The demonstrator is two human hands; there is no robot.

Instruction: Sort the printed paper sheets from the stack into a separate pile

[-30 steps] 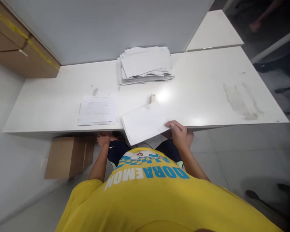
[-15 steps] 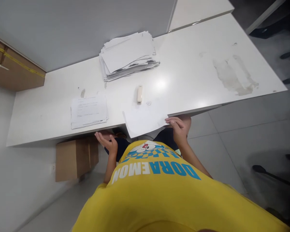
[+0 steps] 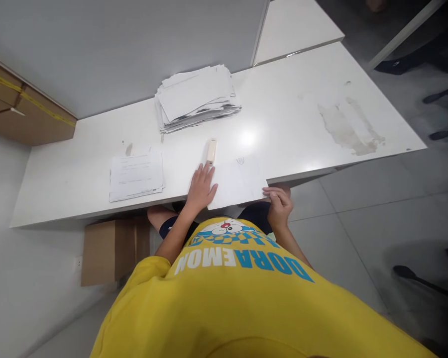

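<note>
- Paper (image 3: pixel 239 184): white, on near part of tabletop (image 3: pixel 283 119), in front of person; near edge sticks out past tabletop edge, over lap.
- Small round mark (image 3: pixel 240 160) near paper's far edge; too small to read.
- Right hand (image 3: pixel 280 206): at paper's right corner, just off tabletop edge; thumb and fingers pinched together on paper.
- Left hand (image 3: pixel 200 189): palm down at paper's left edge, fingers slightly apart, thumb out toward paper; not gripping. Whether thumb presses paper, can't tell.
- Small cream object (image 3: pixel 211 151): lies lengthwise away from person, just beyond left fingertips; contact unclear.
- Printed sheets (image 3: pixel 136 174): low pile, left of left hand, near front edge, text too small to read.
- Big paper stack (image 3: pixel 196 94): toward back, by gray panel (image 3: pixel 134 44), edges uneven, top sheets askew.
- Stain (image 3: pixel 347 124): grayish-brown, right part of tabletop.
- Cardboard box (image 3: pixel 48 117) with yellow tape: far left end, against panel.
- Second box (image 3: pixel 99 253): below tabletop, left side.
- Yellow shirt (image 3: pixel 227 298) on person, blue and white letters, cartoon print.
</note>
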